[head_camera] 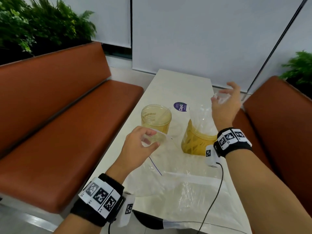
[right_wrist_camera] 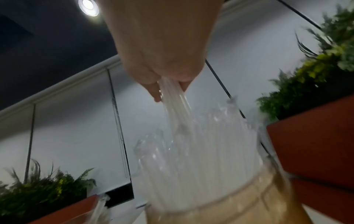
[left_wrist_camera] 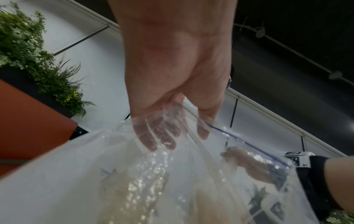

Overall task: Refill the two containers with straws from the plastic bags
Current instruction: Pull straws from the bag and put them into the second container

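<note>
two amber containers on the white table: the left container nearly bare with a straw or two leaning inside, the right container packed with clear straws standing above its rim. right hand raised over the right container, fingers curled round a small bunch of straws whose lower ends reach into the packed ones. left hand in front of the left container, fingers and thumb pinching the open mouth of a clear zip bag that trails onto the near table, orange bench seats on both sides.
</note>
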